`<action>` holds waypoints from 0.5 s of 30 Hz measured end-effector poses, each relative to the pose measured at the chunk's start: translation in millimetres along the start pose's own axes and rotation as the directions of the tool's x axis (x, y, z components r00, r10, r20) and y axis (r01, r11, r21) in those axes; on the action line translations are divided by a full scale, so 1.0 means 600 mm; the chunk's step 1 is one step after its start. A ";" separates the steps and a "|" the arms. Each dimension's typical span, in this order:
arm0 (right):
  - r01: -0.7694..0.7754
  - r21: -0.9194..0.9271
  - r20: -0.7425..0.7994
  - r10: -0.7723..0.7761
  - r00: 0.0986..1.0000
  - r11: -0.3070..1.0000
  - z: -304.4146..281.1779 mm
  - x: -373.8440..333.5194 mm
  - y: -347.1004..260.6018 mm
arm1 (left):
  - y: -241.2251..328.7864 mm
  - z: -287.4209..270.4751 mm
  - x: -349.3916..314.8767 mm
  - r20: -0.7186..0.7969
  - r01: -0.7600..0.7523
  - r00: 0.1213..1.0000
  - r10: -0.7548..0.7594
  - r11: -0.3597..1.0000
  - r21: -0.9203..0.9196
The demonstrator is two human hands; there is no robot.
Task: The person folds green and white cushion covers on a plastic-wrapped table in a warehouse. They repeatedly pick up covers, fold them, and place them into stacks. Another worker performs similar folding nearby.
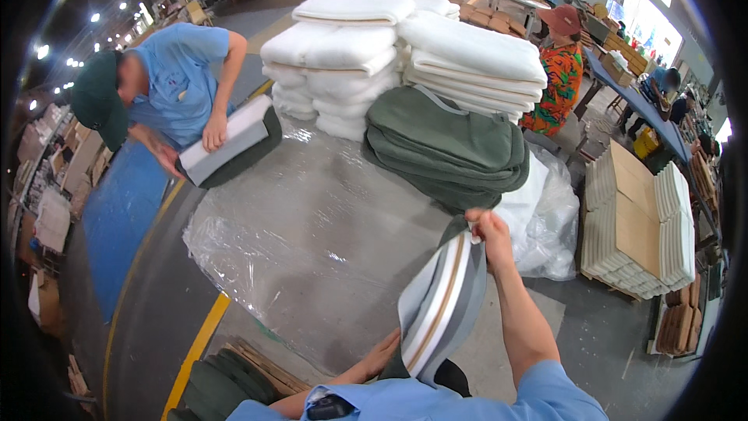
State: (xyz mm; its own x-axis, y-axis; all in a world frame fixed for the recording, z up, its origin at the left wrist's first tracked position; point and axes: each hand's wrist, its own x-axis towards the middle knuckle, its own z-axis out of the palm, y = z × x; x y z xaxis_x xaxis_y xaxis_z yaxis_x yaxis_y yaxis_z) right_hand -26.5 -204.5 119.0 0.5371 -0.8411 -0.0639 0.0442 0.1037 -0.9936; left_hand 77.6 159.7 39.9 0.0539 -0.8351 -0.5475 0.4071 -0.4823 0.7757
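Note:
Close to my body is a dark green fabric cushion cover (470, 296) with a grey inner side. A padded insert with white and tan layers (441, 288) shows in its open side. My right hand (489, 232) pinches the far end of the cover's edge. At the lower left edge, my left hand (382, 357) grips the cover; its fingertips are hidden behind the fabric. Beyond my right hand lies a stack of green covers (448, 140) on the table (312, 226), which is wrapped in clear plastic.
Stacks of white padding (335, 47) and folded white pads (471, 51) stand at the table's far side. On the left, a co-worker in blue (179, 70) handles a green-and-white cushion (230, 144). Bundled boards (639, 218) stand at the right. Green pieces (226, 382) lie at the lower left.

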 end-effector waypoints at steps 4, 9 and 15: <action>-0.189 0.012 0.226 0.182 0.957 0.982 0.030 0.061 -0.004 | -0.029 -0.032 -0.104 -0.112 0.140 0.984 -0.137 0.990 0.022; -0.158 -0.044 0.249 0.164 0.955 0.986 0.063 0.086 0.052 | -0.018 -0.046 -0.114 0.022 0.255 0.967 -0.255 0.967 -0.019; -0.224 0.176 0.227 0.182 0.957 0.959 0.020 0.027 -0.003 | 0.000 -0.052 -0.125 0.260 0.463 0.886 -0.384 0.770 -0.439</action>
State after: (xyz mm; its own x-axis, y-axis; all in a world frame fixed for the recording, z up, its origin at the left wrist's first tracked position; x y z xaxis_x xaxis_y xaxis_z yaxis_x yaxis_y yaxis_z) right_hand -7.7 -212.0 120.9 0.7127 -0.6656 -0.2212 0.0700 0.3813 -0.9218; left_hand 102.3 230.7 71.3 -0.3461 -0.6231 -0.7014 0.7386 -0.6420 0.2058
